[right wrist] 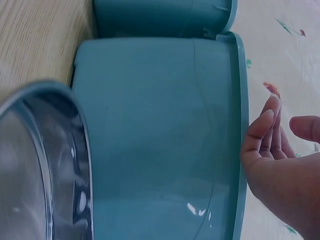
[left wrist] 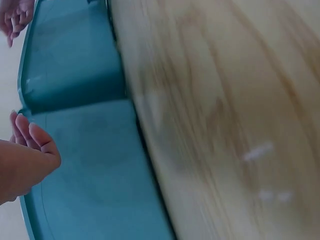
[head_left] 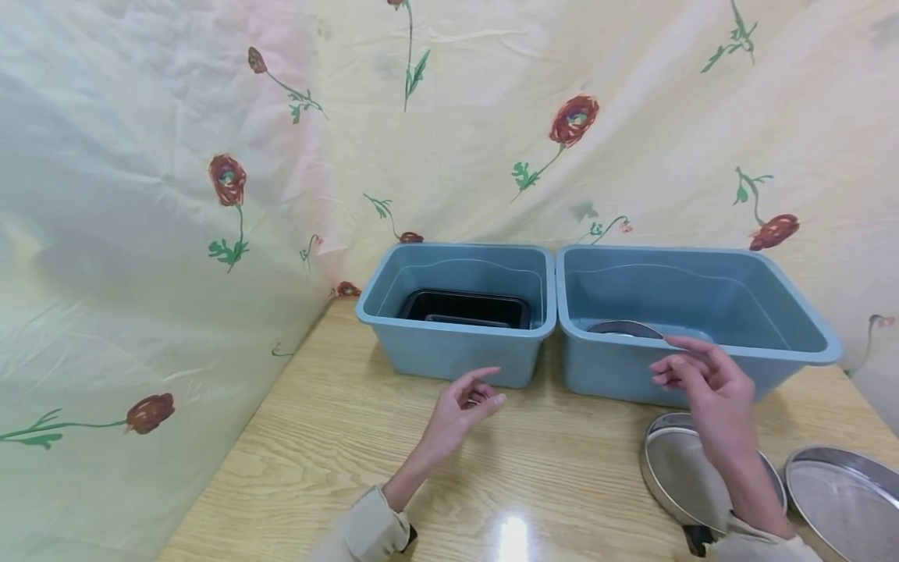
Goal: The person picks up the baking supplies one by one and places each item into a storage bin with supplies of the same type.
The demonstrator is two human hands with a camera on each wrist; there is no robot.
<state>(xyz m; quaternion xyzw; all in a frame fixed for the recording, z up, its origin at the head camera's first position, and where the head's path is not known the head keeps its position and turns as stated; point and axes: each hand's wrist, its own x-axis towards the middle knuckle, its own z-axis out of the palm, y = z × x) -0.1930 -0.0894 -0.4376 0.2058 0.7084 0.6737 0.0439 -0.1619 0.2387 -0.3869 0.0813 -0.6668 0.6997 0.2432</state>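
Two blue plastic bins stand side by side at the back of the wooden table (head_left: 337,437). The left bin (head_left: 456,312) holds a black tray (head_left: 467,307); the right bin (head_left: 695,320) holds a metal dish (head_left: 625,329). My left hand (head_left: 467,406) hovers over the table in front of the left bin, fingers loosely curled, holding nothing. My right hand (head_left: 691,375) hangs at the right bin's front rim with relaxed fingers, also empty. Below it lies a round metal pan (head_left: 677,472). The right wrist view shows the right hand (right wrist: 275,150) beside the bin wall (right wrist: 160,130) and pan (right wrist: 40,165).
A second round metal pan (head_left: 846,499) lies at the table's right front corner. A floral cloth backdrop (head_left: 211,156) hangs behind and to the left of the table. In the left wrist view the left hand (left wrist: 25,160) shows beside the bin walls (left wrist: 75,65).
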